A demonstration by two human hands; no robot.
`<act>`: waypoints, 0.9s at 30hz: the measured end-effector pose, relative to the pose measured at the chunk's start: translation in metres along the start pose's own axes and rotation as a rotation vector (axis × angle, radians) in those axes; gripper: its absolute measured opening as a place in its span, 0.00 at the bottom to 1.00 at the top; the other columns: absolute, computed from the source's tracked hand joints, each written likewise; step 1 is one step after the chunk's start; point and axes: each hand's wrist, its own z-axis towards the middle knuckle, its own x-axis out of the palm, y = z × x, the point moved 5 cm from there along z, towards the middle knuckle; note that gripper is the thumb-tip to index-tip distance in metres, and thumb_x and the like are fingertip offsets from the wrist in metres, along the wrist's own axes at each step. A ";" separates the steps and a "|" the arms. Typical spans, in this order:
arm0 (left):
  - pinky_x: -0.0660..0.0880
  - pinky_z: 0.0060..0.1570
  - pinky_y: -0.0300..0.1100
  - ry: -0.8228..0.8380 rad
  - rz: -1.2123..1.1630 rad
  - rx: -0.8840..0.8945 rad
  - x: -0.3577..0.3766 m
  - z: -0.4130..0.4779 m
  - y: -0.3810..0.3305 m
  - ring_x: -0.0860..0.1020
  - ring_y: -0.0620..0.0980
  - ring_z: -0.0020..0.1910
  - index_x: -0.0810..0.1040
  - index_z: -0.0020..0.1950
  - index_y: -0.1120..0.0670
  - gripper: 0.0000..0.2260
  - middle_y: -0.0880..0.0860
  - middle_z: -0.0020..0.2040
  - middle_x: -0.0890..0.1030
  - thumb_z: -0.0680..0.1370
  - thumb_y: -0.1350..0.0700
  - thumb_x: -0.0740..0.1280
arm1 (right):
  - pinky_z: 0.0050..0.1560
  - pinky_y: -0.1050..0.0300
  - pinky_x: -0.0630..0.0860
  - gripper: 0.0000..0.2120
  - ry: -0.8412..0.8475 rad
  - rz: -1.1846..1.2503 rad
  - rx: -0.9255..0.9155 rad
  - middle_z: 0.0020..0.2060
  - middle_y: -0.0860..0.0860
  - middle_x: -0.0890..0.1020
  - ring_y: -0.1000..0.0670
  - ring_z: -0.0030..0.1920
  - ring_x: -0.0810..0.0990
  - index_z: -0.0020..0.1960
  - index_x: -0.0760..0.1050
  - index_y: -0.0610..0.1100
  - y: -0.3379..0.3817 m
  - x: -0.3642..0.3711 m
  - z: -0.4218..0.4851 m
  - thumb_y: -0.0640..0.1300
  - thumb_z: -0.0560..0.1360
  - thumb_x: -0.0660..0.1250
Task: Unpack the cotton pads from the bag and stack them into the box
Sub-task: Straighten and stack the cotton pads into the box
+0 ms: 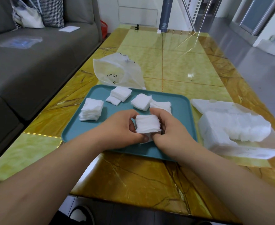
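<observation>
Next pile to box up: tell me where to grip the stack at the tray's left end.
Pinch the left stack across two opposite sides, near its base, coming from above: it is a loose pile of thin squares lying flat on the tray.

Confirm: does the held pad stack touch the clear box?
Apart. Head view: held pad stack is over the teal tray; right hand and tray rim lie between it and the clear box.

A glossy yellow-and-brown marbled table fills the centre of the frame and catches bright reflections. A grey sofa runs along the left, with a houndstooth cushion at the upper left. A shiny grey floor lies at the right, below metal-framed glass doors in the upper right. White cabinet fronts stand at top centre.
</observation>
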 end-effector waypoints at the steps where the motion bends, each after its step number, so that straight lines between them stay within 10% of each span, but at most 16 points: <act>1: 0.66 0.27 0.30 -0.001 -0.011 -0.003 0.001 0.000 0.000 0.74 0.38 0.27 0.78 0.52 0.46 0.19 0.45 0.32 0.79 0.68 0.43 0.80 | 0.63 0.74 0.71 0.35 -0.011 0.005 0.008 0.68 0.53 0.77 0.56 0.66 0.77 0.78 0.68 0.52 0.000 0.002 -0.001 0.32 0.74 0.67; 7: 0.77 0.42 0.40 -0.003 0.017 0.006 0.009 0.001 -0.002 0.82 0.45 0.44 0.77 0.55 0.47 0.16 0.47 0.44 0.84 0.72 0.46 0.77 | 0.36 0.78 0.70 0.38 -0.006 0.126 0.070 0.64 0.52 0.74 0.62 0.47 0.75 0.81 0.61 0.56 0.002 0.012 -0.007 0.29 0.77 0.60; 14: 0.74 0.36 0.33 -0.026 -0.117 0.029 -0.004 -0.005 -0.009 0.81 0.39 0.36 0.81 0.53 0.47 0.14 0.44 0.40 0.85 0.71 0.51 0.80 | 0.64 0.64 0.74 0.36 -0.072 0.071 -0.011 0.65 0.54 0.78 0.53 0.64 0.79 0.79 0.64 0.52 0.012 -0.004 -0.008 0.33 0.75 0.66; 23: 0.80 0.47 0.51 0.007 -0.320 0.146 -0.002 -0.017 -0.053 0.83 0.55 0.44 0.82 0.54 0.48 0.18 0.53 0.47 0.86 0.67 0.56 0.81 | 0.61 0.53 0.80 0.25 -0.043 0.209 -0.046 0.53 0.55 0.87 0.57 0.56 0.84 0.60 0.80 0.50 0.027 -0.058 -0.037 0.44 0.63 0.77; 27: 0.70 0.30 0.33 0.060 -0.433 0.198 0.020 -0.015 -0.086 0.79 0.46 0.36 0.80 0.59 0.53 0.14 0.44 0.42 0.85 0.76 0.64 0.74 | 0.59 0.40 0.81 0.22 -0.159 0.270 -0.037 0.49 0.49 0.87 0.47 0.53 0.86 0.55 0.82 0.46 0.017 -0.096 -0.053 0.48 0.62 0.77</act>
